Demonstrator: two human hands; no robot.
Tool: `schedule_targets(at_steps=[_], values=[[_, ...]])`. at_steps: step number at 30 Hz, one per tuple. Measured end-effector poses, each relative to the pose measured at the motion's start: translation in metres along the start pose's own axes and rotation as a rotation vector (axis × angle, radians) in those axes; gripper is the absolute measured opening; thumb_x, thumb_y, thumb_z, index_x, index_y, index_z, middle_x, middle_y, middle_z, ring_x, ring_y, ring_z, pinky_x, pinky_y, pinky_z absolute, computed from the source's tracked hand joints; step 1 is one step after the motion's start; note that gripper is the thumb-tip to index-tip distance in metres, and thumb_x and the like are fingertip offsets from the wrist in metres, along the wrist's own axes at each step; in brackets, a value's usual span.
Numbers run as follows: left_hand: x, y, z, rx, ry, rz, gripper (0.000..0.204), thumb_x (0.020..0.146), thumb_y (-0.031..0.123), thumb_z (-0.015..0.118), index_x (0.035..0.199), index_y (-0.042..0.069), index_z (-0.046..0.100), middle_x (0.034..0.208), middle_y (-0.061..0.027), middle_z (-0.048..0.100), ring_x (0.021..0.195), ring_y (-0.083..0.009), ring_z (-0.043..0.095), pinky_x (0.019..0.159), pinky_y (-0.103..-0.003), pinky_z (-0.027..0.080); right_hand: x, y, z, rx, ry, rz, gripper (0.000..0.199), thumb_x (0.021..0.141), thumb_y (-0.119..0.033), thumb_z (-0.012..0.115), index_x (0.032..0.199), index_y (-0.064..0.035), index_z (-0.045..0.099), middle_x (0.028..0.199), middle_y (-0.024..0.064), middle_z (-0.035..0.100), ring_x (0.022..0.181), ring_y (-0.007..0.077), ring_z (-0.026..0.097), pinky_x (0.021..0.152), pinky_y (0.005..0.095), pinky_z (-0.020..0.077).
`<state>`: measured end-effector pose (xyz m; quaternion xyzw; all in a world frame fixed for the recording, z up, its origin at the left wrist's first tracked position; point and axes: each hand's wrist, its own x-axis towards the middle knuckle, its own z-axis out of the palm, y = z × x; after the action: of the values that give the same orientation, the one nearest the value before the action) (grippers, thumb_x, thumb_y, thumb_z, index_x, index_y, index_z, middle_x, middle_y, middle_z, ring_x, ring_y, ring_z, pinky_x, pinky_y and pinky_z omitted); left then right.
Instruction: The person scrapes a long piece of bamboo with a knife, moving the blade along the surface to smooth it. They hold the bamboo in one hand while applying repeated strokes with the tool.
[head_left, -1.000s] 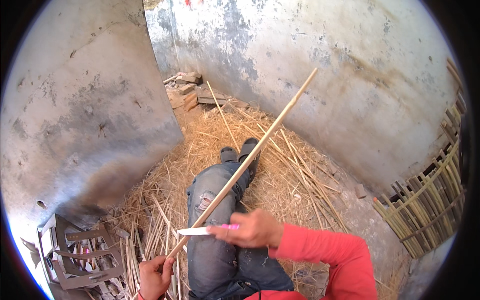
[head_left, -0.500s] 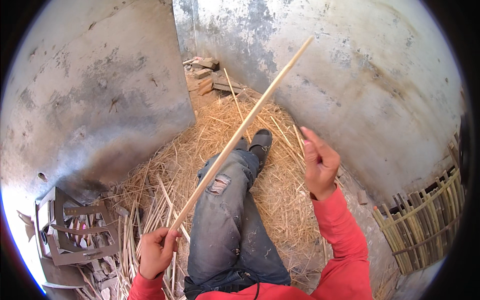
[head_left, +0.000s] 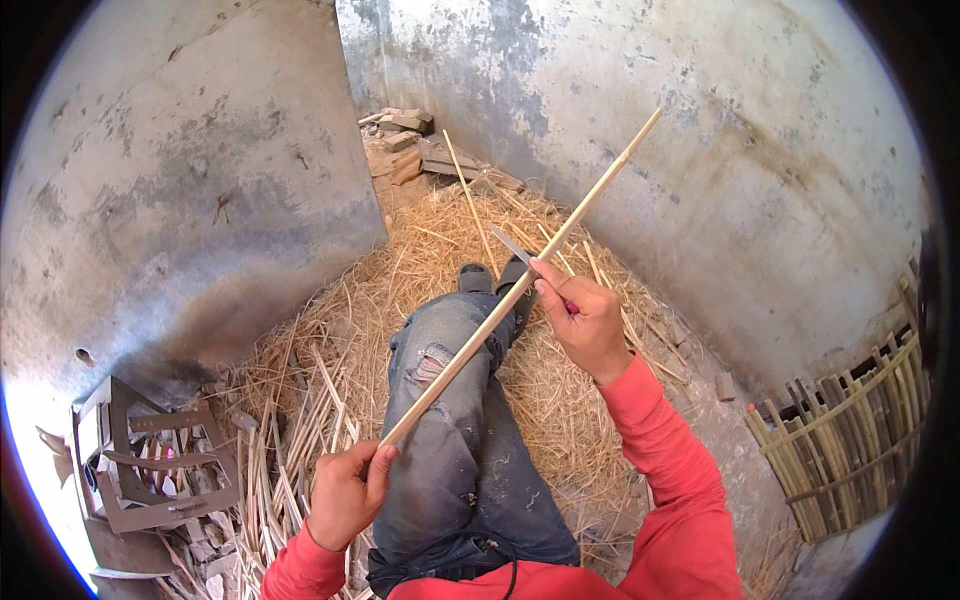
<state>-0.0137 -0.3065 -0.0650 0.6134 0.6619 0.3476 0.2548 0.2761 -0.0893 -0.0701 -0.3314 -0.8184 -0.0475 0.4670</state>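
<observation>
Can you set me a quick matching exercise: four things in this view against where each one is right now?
Things:
1. long pale stick
2. knife
3. woven cane panel
4. stacked bricks

Places:
A. in the far corner where the walls meet
B. standing at the right edge by the wall
C. in the right hand, blade against the stick
D. lower end gripped by the left hand, slanting up over the jeans

Pairs: 1-D, 2-C, 3-B, 4-A
</observation>
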Motion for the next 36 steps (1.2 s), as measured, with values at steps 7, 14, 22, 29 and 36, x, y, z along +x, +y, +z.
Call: schedule_targets(at_steps=[7,14,22,29,36], values=[[-0.006,-0.013,0.002,-0.022,0.012,-0.017,0.021,0.102,0.014,0.067,0.091,-0.001,0.075,0.055,-0.0044,0.061,0.048,-0.0109,0.060,0.048,-0.027,0.043,-0.021,-0.054,0.008,-0.056,-0.144,-0.224,0.036,0.098,-0.022,0.069,0.134,-0.0210,0.072,0.064,0.0025,0.052,0.049,0.0158,0.049,0.040,0.0335,0.0429],[-0.001,-0.004,-0.012,-0.105,-0.034,-0.035,0.028,0.105,0.020,0.064,0.088,0.000,0.071,0.054,-0.0016,0.057,0.046,-0.0097,0.048,0.047,-0.028,0.039,0.017,0.079,-0.027,0.067,0.184,0.470,0.026,0.102,-0.020,0.067,0.123,-0.0077,0.076,0.073,0.0097,0.072,0.055,0.0112,0.056,0.051,0.0346,0.0429],[0.019,-0.023,-0.014,-0.680,-0.497,-0.429,0.043,0.113,0.035,0.046,0.089,0.004,0.063,0.058,0.0068,0.040,0.049,-0.0046,0.032,0.047,-0.024,0.024,-0.015,-0.043,-0.005,0.162,-0.060,0.037,0.029,0.096,-0.024,0.072,0.123,-0.0160,0.078,0.065,0.0030,0.056,0.047,0.0178,0.053,0.045,0.0363,0.0458],[0.023,-0.019,-0.011,-0.753,-0.559,-0.485,0.045,0.113,0.038,0.047,0.084,0.006,0.059,0.058,0.0082,0.035,0.049,-0.0038,0.029,0.047,-0.024,0.020,-0.034,-0.103,-0.007,0.095,-0.278,-0.172,0.046,0.086,-0.023,0.082,0.131,-0.0187,0.074,0.062,-0.0020,0.045,0.045,0.0125,0.047,0.038,0.0308,0.0413],[0.022,-0.022,-0.009,-0.804,-0.553,-0.479,0.043,0.113,0.038,0.047,0.083,0.008,0.055,0.059,0.0074,0.035,0.050,-0.0044,0.027,0.047,-0.024,0.021,-0.010,-0.055,0.007,-0.001,-0.132,-0.200,0.045,0.089,-0.026,0.080,0.134,-0.0282,0.072,0.063,-0.0023,0.041,0.042,0.0132,0.046,0.037,0.0322,0.0411]])
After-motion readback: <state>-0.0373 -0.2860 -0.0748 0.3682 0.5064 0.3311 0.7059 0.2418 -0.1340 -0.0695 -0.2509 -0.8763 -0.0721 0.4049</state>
